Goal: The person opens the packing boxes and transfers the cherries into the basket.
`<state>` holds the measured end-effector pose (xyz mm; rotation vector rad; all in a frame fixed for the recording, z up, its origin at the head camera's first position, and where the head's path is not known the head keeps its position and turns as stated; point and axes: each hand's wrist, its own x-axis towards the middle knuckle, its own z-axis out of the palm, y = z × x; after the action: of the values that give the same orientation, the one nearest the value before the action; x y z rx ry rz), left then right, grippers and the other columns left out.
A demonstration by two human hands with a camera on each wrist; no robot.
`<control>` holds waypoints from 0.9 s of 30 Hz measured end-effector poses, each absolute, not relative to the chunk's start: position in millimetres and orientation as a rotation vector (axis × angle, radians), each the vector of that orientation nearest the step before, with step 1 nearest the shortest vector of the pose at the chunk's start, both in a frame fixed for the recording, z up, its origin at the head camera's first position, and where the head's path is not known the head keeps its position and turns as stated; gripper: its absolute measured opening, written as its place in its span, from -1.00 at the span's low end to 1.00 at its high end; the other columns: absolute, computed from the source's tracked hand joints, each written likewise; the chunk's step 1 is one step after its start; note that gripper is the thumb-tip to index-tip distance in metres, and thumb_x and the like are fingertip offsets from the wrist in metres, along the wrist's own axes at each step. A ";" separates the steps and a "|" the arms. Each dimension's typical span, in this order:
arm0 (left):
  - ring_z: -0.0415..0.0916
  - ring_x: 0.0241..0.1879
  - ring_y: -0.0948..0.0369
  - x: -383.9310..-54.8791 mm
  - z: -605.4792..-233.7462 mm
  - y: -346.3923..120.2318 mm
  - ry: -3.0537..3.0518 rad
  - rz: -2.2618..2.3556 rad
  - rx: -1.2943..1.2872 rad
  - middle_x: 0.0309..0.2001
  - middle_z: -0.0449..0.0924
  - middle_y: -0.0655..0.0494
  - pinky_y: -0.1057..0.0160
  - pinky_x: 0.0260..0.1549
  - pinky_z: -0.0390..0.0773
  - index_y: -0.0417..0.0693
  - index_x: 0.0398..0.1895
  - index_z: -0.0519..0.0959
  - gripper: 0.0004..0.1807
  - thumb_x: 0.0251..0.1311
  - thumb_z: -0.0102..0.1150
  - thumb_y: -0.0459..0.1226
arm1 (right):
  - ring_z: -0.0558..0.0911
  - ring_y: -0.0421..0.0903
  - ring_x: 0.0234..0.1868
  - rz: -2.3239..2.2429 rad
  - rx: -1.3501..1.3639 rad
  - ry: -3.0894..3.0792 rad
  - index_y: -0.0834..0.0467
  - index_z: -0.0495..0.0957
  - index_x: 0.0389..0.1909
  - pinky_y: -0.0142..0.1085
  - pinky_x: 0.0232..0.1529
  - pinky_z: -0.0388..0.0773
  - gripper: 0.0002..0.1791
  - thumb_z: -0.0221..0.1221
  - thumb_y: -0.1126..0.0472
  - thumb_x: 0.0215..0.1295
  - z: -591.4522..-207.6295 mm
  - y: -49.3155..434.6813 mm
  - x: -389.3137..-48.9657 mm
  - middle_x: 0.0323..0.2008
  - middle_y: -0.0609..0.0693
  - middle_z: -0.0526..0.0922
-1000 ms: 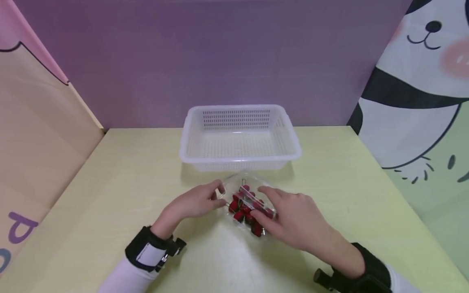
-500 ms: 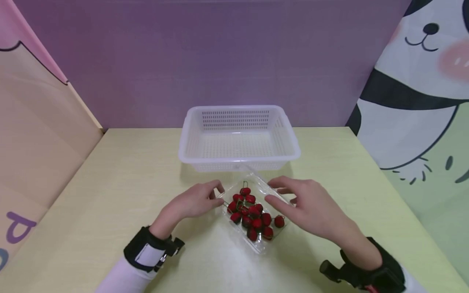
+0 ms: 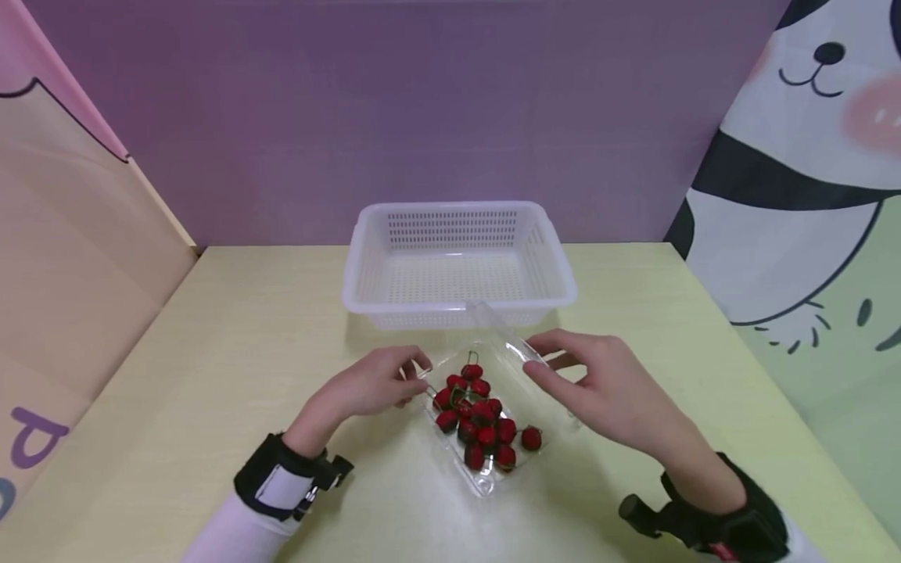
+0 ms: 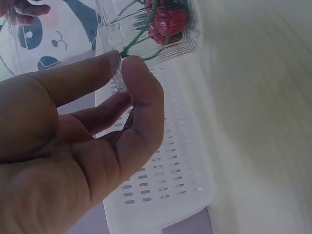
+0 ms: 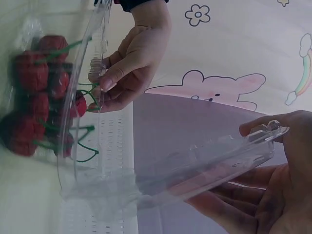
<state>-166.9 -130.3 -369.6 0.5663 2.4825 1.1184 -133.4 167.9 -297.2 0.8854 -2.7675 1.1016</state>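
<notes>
A clear plastic clamshell box [image 3: 483,486] lies on the table with its lid [image 3: 501,327] raised. Inside are several red cherries [image 3: 484,414] with green stems. At the box's left side, my left hand [image 3: 376,383] pinches the rim [image 4: 118,80] between thumb and finger, as the left wrist view shows. My right hand [image 3: 608,395] holds the edge of the tilted lid, thumb on one side and fingers on the other. In the right wrist view the clear lid [image 5: 209,170] stands between that hand and the cherries.
A white perforated plastic basket [image 3: 457,306] stands just behind the box, near the back of the pale table [image 3: 246,313]. Behind it rises a purple wall [image 3: 422,102]. Printed panels flank the table, one with a panda [image 3: 809,258].
The lid, first low over the cherries, has swung up and to the right with my right hand. The cherries are now uncovered. My left hand stays at the rim.
</notes>
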 end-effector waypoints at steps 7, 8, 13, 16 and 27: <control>0.55 -0.49 0.21 -168.1 -369.7 -131.5 2.493 1.157 0.521 -0.33 0.53 0.01 0.28 -0.48 0.53 -0.24 0.16 0.44 -0.64 0.35 0.17 -0.34 | 0.67 -0.12 -0.13 1.160 0.888 -2.771 0.16 0.59 0.05 -0.37 -0.45 0.58 -0.73 0.15 0.13 0.44 -291.9 174.4 -135.3 -0.06 -0.12 0.63; 0.56 -0.49 0.21 -168.2 -370.0 -131.7 2.492 1.170 0.508 -0.32 0.53 0.00 0.28 -0.48 0.53 -0.24 0.17 0.44 -0.64 0.35 0.16 -0.35 | 0.68 -0.11 -0.13 1.184 0.883 -2.780 0.18 0.57 0.07 -0.35 -0.47 0.58 -0.71 0.14 0.15 0.45 -290.9 175.6 -135.5 -0.07 -0.10 0.62; 0.60 -0.49 0.17 -168.6 -370.5 -132.1 2.486 1.241 0.447 -0.28 0.53 -0.09 0.21 -0.43 0.58 -0.27 0.11 0.47 -0.70 0.36 0.14 -0.38 | 0.68 -0.11 -0.14 1.264 0.865 -2.819 0.26 0.47 0.19 -0.30 -0.52 0.59 -0.63 0.12 0.18 0.47 -287.1 181.4 -136.1 -0.13 -0.04 0.62; 0.60 -0.47 0.16 -168.9 -370.1 -131.7 2.489 1.269 0.414 -0.27 0.54 -0.08 0.19 -0.41 0.59 -0.29 0.08 0.49 -0.73 0.36 0.13 -0.40 | 0.67 -0.12 -0.15 1.236 0.859 -2.827 0.28 0.43 0.24 -0.32 -0.55 0.58 -0.58 0.14 0.22 0.44 -285.9 184.2 -135.5 -0.11 -0.03 0.60; 0.60 -0.43 0.16 -170.6 -369.1 -132.0 2.539 1.246 0.389 -0.27 0.57 -0.08 0.20 -0.40 0.59 -0.30 0.01 0.53 -0.77 0.35 0.15 -0.38 | 0.64 -0.20 -0.30 1.061 0.861 -2.900 0.28 0.35 0.32 -0.39 -0.55 0.55 -0.48 0.14 0.32 0.36 -278.7 193.9 -135.8 -0.10 0.01 0.55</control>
<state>-170.6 -132.0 -369.1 0.3888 2.5388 1.2456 -135.8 193.9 -278.7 0.8613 -2.8996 1.0614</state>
